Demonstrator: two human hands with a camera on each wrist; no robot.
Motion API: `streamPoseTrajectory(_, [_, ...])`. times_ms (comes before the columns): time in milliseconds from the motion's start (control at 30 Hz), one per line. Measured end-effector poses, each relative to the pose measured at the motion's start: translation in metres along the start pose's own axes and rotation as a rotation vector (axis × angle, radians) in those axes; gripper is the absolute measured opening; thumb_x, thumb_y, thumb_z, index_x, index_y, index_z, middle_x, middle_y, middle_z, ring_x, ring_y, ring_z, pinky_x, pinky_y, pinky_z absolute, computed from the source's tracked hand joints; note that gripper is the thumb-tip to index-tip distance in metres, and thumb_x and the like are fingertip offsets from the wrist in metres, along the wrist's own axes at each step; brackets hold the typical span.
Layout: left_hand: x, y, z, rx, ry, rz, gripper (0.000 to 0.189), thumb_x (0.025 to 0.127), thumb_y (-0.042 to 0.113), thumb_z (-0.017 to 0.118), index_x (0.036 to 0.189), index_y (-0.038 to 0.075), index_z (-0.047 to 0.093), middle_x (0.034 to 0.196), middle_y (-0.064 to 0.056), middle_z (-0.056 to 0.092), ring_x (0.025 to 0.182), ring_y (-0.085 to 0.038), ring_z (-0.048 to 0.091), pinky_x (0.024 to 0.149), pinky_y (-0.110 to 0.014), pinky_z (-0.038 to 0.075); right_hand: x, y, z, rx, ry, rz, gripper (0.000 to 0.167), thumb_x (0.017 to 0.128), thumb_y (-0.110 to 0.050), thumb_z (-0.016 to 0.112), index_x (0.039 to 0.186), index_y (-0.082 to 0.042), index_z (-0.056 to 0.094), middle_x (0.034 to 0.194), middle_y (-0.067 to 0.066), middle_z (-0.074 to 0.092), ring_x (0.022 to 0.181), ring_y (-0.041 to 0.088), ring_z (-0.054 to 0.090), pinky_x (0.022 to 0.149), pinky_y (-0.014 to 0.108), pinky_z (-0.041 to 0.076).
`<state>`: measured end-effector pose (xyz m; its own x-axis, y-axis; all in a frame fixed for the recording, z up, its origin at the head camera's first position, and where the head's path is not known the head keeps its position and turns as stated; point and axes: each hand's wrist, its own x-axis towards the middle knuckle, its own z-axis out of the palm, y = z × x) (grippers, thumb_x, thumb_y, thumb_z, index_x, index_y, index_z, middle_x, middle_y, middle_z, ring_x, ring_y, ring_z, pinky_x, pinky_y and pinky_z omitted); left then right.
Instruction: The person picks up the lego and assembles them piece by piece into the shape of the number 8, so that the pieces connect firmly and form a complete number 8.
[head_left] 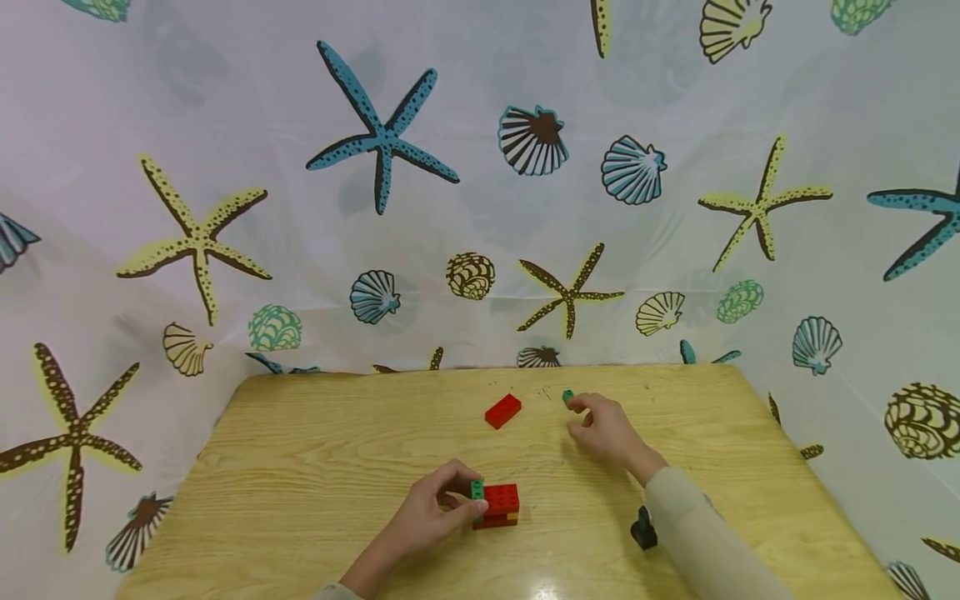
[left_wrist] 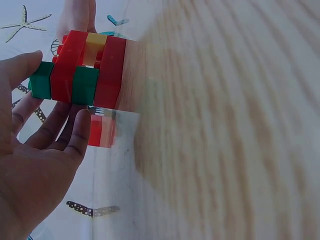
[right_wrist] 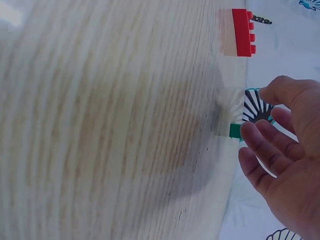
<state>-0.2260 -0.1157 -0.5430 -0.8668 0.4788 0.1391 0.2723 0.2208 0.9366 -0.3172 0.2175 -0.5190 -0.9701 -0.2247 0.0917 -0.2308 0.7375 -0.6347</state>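
Near beige sleeve [head_left: 712, 533] leads to an empty right hand [head_left: 606, 432], fingers parted, by a far green plastic brick [head_left: 567, 395], best pinched squarely; left hand [head_left: 435, 506] pinches another green brick [left_wrist: 41, 80] on a red-topped plastic stack [head_left: 504, 500].

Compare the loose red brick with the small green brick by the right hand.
The loose red brick is long; the small green brick is much shorter. The small green brick is right beside the right hand, while the loose red brick lies farther from it. Both rest on the table, apart from the stack.
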Motion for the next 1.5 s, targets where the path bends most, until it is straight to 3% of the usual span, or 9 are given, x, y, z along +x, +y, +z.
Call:
streamPoseTrajectory(367, [-0.001, -0.001, 0.002, 0.003, 0.010, -0.001, 0.031, 0.101, 0.022, 0.073, 0.123, 0.002, 0.066, 0.114, -0.010, 0.072, 0.105, -0.013, 0.068, 0.085, -0.025, 0.057, 0.016, 0.011, 0.003, 0.032, 0.028, 0.067, 0.040, 0.099, -0.010, 0.067, 0.137, 0.002, 0.063, 0.130, 0.024, 0.065, 0.083, 0.017, 0.062, 0.070, 0.032, 0.052])
streamPoseTrajectory(833, [0.000, 0.001, 0.001, 0.021, 0.003, -0.066, 0.030, 0.100, 0.027, 0.075, 0.123, 0.009, 0.067, 0.115, -0.004, 0.072, 0.104, -0.011, 0.068, 0.086, -0.025, 0.057, 0.022, 0.016, 0.002, 0.047, 0.014, 0.090, 0.044, 0.099, -0.008, 0.067, 0.140, 0.004, 0.059, 0.128, 0.027, 0.064, 0.096, 0.028, 0.068, 0.078, 0.040, 0.058])
streamPoseTrajectory(1267, [-0.002, -0.001, 0.000, 0.028, 0.004, -0.059, 0.034, 0.101, 0.028, 0.074, 0.125, 0.006, 0.066, 0.115, -0.004, 0.072, 0.104, -0.010, 0.068, 0.086, -0.026, 0.058, 0.030, 0.016, 0.005, 0.038, 0.011, 0.095, 0.041, 0.097, -0.010, 0.068, 0.136, 0.001, 0.062, 0.117, 0.022, 0.069, 0.094, 0.025, 0.069, 0.079, 0.039, 0.057])
streamPoseTrajectory(1500, [-0.002, 0.000, 0.000, 0.027, 0.003, -0.045, 0.032, 0.101, 0.026, 0.073, 0.124, 0.006, 0.066, 0.115, -0.007, 0.072, 0.105, -0.011, 0.068, 0.085, -0.026, 0.058, 0.033, 0.017, 0.007, 0.025, -0.006, 0.111, 0.050, 0.099, -0.012, 0.067, 0.145, 0.003, 0.055, 0.116, 0.021, 0.069, 0.097, 0.028, 0.069, 0.084, 0.044, 0.058])
